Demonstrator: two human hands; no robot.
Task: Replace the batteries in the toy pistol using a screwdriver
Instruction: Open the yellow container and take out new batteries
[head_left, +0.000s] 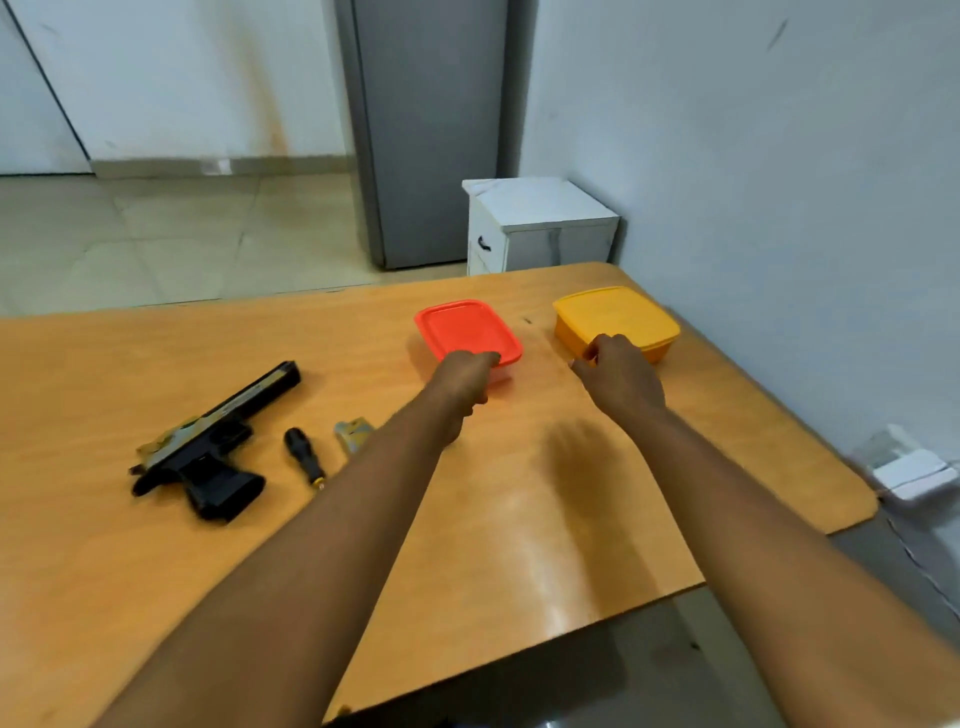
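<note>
Work on the black plastic toy pistol (208, 441) looks barely begun: it lies on its side at the left of the orange-brown wooden table (519, 519), untouched, and no open battery compartment or loose screw can be made out. Just right of it lies the short black-handled screwdriver (305, 456), also unused, and beside that a small silvery pack (354, 434), possibly the fresh batteries, though it is too blurred to tell. Both arms reach well away from these, toward the far right. The left hand (462, 379) curls its fingers onto the near edge of the red-lidded rectangular plastic box (467, 330); the right hand (618, 374) pinches the near rim of the yellow plastic box (615, 317). Neither lid appears lifted. Counted: one pistol, one screwdriver, one pack, two boxes, two hands. Unscrewing, swapping and closing all seem left.
</note>
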